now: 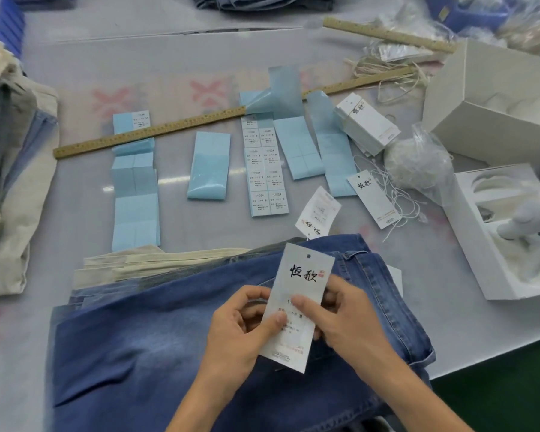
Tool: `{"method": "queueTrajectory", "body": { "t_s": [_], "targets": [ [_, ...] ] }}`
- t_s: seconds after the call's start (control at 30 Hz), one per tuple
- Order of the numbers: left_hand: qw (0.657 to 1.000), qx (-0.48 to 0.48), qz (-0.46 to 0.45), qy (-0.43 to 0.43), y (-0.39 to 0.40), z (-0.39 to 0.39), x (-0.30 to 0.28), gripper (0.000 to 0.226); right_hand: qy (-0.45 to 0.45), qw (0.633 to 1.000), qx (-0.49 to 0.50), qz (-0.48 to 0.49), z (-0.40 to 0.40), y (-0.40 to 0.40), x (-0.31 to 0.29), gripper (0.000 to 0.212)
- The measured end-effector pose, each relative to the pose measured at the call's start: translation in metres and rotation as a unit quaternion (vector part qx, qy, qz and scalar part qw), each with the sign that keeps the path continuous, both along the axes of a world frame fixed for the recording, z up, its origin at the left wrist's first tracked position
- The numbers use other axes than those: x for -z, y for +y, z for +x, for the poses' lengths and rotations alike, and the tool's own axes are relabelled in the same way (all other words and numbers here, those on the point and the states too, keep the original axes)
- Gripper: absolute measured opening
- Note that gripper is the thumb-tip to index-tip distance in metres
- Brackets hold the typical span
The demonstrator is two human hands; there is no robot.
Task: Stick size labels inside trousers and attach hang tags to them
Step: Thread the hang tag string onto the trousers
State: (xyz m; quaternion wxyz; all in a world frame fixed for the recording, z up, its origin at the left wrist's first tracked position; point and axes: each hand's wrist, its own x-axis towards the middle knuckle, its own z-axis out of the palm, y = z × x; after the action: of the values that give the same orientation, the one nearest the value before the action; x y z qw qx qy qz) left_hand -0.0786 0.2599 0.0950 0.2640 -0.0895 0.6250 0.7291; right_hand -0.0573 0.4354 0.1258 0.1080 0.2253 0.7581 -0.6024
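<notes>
In the head view, a white hang tag (296, 307) was held above a pair of blue denim trousers (169, 353) that lay spread on the grey tabletop (200, 219). The tag was pinched along its left edge by the left hand (240, 332), the thumb laid over the printed face and the other fingers curled behind it. The right hand (346, 316) gripped the tag from the right side, one finger pressed across its middle and the rest tucked behind. The punched hole at the tag's top stood clear of both hands.

Further back on the tabletop, a sheet of printed size labels (265, 169) was seen among pale blue backing strips (209, 166), crossed by a wooden ruler (150, 134). A stack of hang tags (367, 126) lay to the right, beside a clear bag of strings (418, 163).
</notes>
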Motion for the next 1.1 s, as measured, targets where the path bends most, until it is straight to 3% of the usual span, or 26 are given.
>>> {"method": "queueTrajectory", "body": {
  "t_s": [0.27, 0.37, 0.47, 0.6, 0.67, 0.83, 1.0, 1.1],
  "targets": [
    [0.996, 0.088, -0.022, 0.007, 0.028, -0.007, -0.001, 0.012, 0.021, 0.999, -0.024, -0.018, 0.019, 0.021, -0.005, 0.018],
    [0.994, 0.093, -0.055, 0.017, 0.033, -0.011, 0.007, 0.02, 0.077, 0.992, 0.097, 0.013, 0.017, 0.059, -0.002, 0.019],
    [0.993, 0.079, -0.083, 0.025, 0.037, -0.015, 0.011, 0.026, 0.119, 0.964, 0.214, 0.107, 0.001, 0.114, 0.014, 0.021],
    [0.989, 0.094, -0.11, 0.039, 0.049, -0.022, 0.017, 0.027, 0.021, 0.927, 0.332, 0.172, -0.041, 0.2, 0.067, 0.013],
    [0.988, 0.099, -0.113, 0.036, 0.05, -0.025, 0.021, 0.031, -0.054, 0.925, 0.305, 0.219, -0.061, 0.23, 0.093, 0.005],
    [0.988, 0.101, -0.117, 0.025, 0.049, -0.029, 0.024, 0.034, -0.14, 0.911, 0.243, 0.302, -0.09, 0.239, 0.129, 0.024],
    [0.989, 0.102, -0.11, 0.015, 0.048, -0.031, 0.026, 0.037, -0.157, 0.881, 0.144, 0.422, -0.094, 0.228, 0.133, 0.032],
    [0.989, 0.103, -0.104, 0.011, 0.047, -0.031, 0.027, 0.038, -0.158, 0.882, 0.113, 0.43, -0.091, 0.228, 0.13, 0.036]
  ]
}}
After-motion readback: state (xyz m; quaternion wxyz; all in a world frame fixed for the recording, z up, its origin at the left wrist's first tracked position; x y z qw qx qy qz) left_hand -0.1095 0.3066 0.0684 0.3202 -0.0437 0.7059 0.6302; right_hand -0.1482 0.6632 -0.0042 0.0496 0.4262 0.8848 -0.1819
